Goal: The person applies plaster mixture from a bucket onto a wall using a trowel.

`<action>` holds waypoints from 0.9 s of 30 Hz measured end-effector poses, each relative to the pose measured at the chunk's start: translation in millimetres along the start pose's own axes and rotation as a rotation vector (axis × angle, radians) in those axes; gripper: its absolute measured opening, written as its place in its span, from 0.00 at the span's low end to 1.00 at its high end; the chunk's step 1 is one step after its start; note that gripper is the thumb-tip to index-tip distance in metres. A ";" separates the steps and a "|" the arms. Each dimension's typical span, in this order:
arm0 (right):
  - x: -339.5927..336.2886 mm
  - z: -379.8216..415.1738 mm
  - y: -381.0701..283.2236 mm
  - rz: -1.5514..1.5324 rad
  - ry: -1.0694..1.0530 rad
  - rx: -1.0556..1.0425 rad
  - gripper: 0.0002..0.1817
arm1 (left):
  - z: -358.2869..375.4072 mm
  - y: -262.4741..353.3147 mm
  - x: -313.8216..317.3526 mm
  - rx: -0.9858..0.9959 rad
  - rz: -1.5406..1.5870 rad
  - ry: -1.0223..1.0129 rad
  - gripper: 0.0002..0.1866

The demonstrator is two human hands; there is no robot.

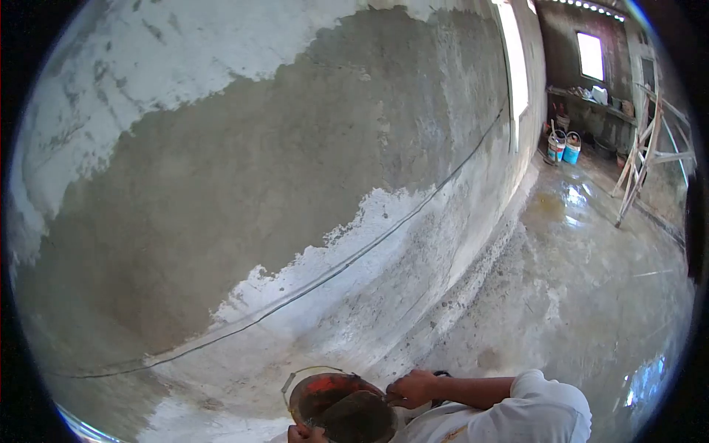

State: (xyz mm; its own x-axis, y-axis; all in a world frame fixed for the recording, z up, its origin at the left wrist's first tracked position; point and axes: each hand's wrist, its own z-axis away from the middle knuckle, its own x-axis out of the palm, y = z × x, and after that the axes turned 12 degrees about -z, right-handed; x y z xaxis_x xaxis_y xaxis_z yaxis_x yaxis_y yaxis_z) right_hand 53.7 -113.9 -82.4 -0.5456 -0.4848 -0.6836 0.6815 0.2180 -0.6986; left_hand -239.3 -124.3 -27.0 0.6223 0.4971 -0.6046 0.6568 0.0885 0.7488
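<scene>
At the bottom of the view, close to my body, is a bucket (298, 395) with a reddish-orange inner wall and a thin wire handle. Dark grey wet mortar (354, 428) fills much of it. My left hand (306, 434) is closed on the bucket's near left rim, partly cut off by the frame edge. Over the right rim, my right hand (413, 387) is closed around the handle of what looks like a trowel (353, 404). Its mortar-covered blade lies inside the bucket and blends with the mix.
A wall (244, 162) with a damp grey patch between whitish areas rises ahead. A dark cable (332, 275) sags across it. Farther right stand two paint buckets (564, 148), a wooden trestle (644, 159) and a cluttered shelf (598, 98). The floor (569, 295) has wet, shiny spots.
</scene>
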 end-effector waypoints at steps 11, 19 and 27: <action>-17.4 13.0 -15.5 0.017 -0.085 0.142 0.33 | 1.2 -15.0 26.4 -0.018 -0.254 -0.206 0.13; 4.1 4.5 40.3 -0.006 -0.144 0.114 0.31 | 23.2 -123.4 94.7 -0.275 -0.283 -0.302 0.27; -27.2 24.8 127.2 0.002 -0.268 -0.043 0.30 | 60.6 -90.4 108.9 -0.264 -0.591 -0.064 0.26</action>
State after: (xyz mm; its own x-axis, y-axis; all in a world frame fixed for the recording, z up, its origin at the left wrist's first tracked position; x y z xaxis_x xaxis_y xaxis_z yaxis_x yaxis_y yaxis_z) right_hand 167.4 -94.0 -147.4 -0.3919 -0.6900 -0.6085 0.6577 0.2524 -0.7098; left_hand -205.1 -130.5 -177.0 0.2179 0.2479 -0.9440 0.7747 0.5443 0.3218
